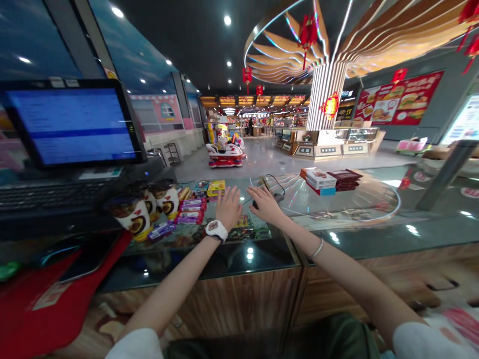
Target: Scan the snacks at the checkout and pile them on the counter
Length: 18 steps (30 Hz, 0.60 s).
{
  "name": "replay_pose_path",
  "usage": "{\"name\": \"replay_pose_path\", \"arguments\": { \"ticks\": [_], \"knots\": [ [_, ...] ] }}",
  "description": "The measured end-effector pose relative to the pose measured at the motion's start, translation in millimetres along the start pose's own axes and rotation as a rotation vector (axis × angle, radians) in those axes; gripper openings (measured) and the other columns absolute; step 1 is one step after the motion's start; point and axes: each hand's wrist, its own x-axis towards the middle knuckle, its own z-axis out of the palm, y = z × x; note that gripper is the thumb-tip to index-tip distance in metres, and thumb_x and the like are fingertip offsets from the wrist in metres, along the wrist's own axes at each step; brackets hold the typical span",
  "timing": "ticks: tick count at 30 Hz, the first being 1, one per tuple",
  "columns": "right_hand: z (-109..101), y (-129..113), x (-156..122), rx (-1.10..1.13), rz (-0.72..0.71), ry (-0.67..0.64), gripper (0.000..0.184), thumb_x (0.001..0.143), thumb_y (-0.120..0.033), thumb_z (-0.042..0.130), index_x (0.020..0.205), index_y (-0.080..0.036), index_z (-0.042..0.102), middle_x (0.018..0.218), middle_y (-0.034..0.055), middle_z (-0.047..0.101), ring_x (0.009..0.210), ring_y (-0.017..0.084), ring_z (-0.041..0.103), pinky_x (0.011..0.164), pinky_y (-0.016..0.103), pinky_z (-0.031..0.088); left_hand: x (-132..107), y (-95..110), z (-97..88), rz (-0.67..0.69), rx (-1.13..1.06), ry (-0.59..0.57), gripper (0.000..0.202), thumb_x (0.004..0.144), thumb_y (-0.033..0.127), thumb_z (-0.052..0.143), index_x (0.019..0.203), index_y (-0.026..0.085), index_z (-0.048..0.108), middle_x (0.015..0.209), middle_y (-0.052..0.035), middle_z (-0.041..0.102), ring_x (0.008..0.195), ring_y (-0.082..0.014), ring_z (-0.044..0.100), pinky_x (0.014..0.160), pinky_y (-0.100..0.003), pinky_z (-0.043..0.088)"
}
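At the glass-topped table [271, 259], just past its dark near edge, the left hand [229, 208] and the right hand [266, 203] reached forward, palms down, fingers stretched out and gripping nothing; whether they rested on the glass or hung just above it could not be told. The purple packets [191, 211] lay just left of the left hand, a yellow box [216, 188] was close by its fingertips, and a small dark device [279, 197] with a cable [281, 182] sat beside the right hand.

A leftward sweep seemed the likeliest trouble: it could have scattered the packets and, past them, toppled the grouped paper cups [136, 219]. A finger hooked under the cable could have dragged the device askew, and the slick glass would probably have let any nudged wrapper slide.

The surface mirrored ceiling lights and a glowing ring. Toward its far right side, flat boxes [320, 179] were stacked against dark red packets [347, 179]. Beyond the table stretched a shiny floor [258, 167], with a white-and-red ride [225, 153] at the left and lit display cases [329, 144] around a ribbed column [321, 97]. Red lanterns hung overhead, and shopfronts glowed at the back.
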Motion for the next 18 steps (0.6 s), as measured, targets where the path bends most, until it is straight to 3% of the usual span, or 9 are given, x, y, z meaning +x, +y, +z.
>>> {"name": "replay_pose_path", "arguments": {
  "ticks": [8, 18],
  "knots": [
    [60, -27, 43, 0.103, 0.019, -0.03, 0.068, 0.084, -0.018, 0.055, 0.151, -0.017, 0.039, 0.156, 0.0153, 0.042, 0.143, 0.028, 0.04, 0.119, 0.049, 0.033, -1, -48, 12.6, -0.206, 0.059, -0.003, 0.055, 0.088, 0.021, 0.047, 0.143, 0.015, 0.051, 0.154, -0.0129, 0.046, 0.146, -0.0294, 0.036, 0.124, -0.054, 0.02],
    [118, -26, 86, 0.097, 0.055, -0.03, 0.073, 0.078, -0.004, 0.048, 0.15, -0.012, 0.04, 0.155, 0.0183, 0.042, 0.143, 0.026, 0.039, 0.117, 0.047, 0.036, 8, -81, 35.0, -0.288, 0.121, -0.067, 0.057, 0.087, 0.017, 0.049, 0.145, 0.014, 0.049, 0.153, -0.0132, 0.048, 0.143, -0.0309, 0.04, 0.123, -0.055, 0.021]
  ]
}}
